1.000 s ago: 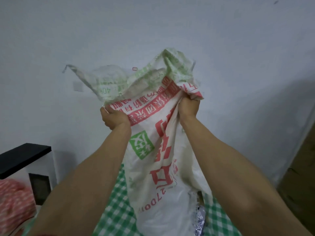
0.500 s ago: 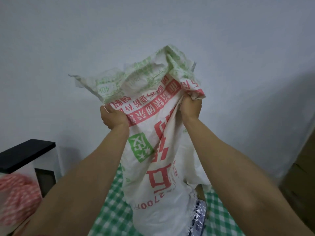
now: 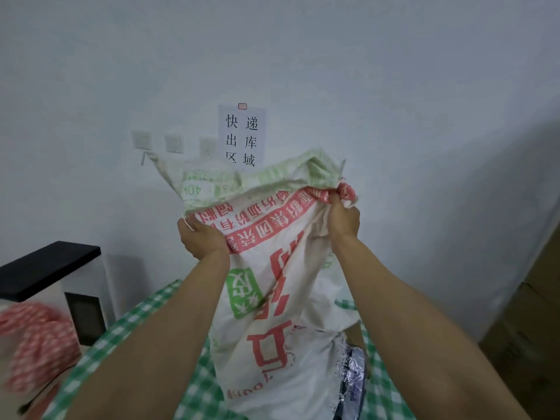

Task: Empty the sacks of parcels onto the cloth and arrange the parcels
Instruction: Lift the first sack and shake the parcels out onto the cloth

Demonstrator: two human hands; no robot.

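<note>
- Left hand (image 3: 202,237) and right hand (image 3: 344,219) each grip bunched top of upside-down sack (image 3: 272,286), now lower vs 0.5 s ago.
- Wall sign (image 3: 241,137), hidden before, shows above sack.
- Sack hangs over green checked cloth (image 3: 133,325); silver parcel (image 3: 353,374) at sack's lower right edge.

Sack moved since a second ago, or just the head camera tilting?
Cannot tell. The camera shifted: the wall sign now shows above the sack, but both hands sit the same relative to the black-topped cabinet.
</note>
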